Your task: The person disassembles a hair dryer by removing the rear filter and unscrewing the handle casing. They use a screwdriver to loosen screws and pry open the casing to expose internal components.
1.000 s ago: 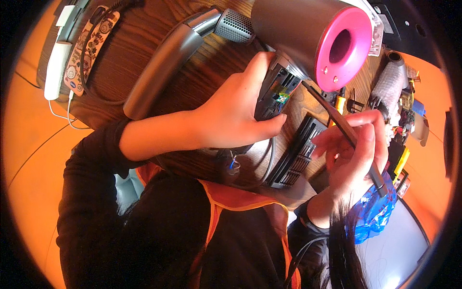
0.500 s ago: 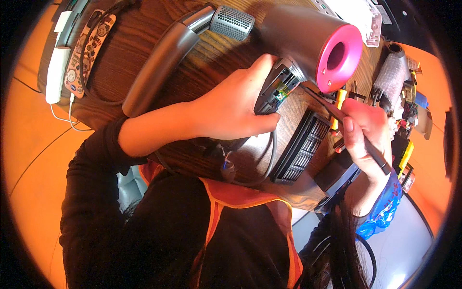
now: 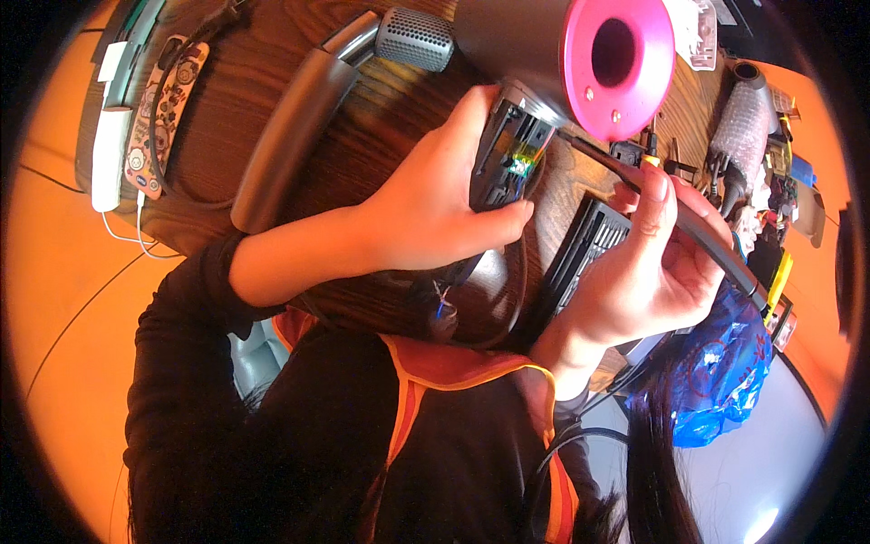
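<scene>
A grey hair dryer (image 3: 512,45) with a pink rear ring (image 3: 662,59) rests over the table, its handle toward me. My left hand (image 3: 433,195) is closed around that handle (image 3: 498,177); the handle's side is uncovered, and a small green circuit board (image 3: 520,166) with yellow tape shows inside. Between the thumb and fingers of my right hand (image 3: 648,258) is a slim dark tool (image 3: 691,220) with a narrow tip. The tip points at the upper end of the handle, just below the pink ring. Whether it touches is not clear.
A screwdriver bit case (image 3: 580,245) lies partly under my right hand. Left of the dryer are a curved grey handle with a perforated end (image 3: 415,39), a patterned strip (image 3: 166,118) and a white power strip (image 3: 111,159). A bubble-wrapped item (image 3: 739,136) and blue plastic bag (image 3: 725,372) sit at right.
The hair dryer has tilted, its pink ring now showing larger and higher. My right hand has turned and moved left over the bit case, the tool still in its fingers. My left hand keeps its hold.
</scene>
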Demonstrator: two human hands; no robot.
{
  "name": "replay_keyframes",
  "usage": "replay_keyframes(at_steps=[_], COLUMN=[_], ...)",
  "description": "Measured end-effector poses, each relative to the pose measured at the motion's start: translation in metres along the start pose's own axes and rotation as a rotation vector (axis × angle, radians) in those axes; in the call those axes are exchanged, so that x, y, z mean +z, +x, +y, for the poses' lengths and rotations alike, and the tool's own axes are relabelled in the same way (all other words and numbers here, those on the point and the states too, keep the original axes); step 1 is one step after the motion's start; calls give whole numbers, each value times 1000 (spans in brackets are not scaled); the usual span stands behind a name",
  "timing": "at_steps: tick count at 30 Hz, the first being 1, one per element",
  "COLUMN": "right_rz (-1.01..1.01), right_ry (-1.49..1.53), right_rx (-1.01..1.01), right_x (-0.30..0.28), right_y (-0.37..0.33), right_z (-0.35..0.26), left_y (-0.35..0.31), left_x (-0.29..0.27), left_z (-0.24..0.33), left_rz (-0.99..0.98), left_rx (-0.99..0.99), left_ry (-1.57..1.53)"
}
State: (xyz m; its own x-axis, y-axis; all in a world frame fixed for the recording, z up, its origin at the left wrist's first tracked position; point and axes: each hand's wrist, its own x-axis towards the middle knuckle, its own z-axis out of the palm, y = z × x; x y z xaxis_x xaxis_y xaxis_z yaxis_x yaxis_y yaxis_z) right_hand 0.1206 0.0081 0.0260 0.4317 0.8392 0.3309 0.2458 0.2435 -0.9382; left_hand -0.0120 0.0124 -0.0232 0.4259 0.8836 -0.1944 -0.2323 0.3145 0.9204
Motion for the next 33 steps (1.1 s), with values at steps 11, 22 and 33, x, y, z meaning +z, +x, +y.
replay_keyframes(at_steps=[11, 22, 33], right_rz=[-587, -258, -556], right_ry=[14, -277, 84], right_rx=[-159, -143, -241], right_x=[-25, -21, -21], right_y=[27, 3, 24], right_z=[-2, -23, -7], left_y=[-1, 0, 1], left_x=[-1, 1, -3], left_z=[3, 0, 6], left_rz=[-74, -20, -68], left_rx=[-50, 78, -44], left_ry=[-30, 18, -156])
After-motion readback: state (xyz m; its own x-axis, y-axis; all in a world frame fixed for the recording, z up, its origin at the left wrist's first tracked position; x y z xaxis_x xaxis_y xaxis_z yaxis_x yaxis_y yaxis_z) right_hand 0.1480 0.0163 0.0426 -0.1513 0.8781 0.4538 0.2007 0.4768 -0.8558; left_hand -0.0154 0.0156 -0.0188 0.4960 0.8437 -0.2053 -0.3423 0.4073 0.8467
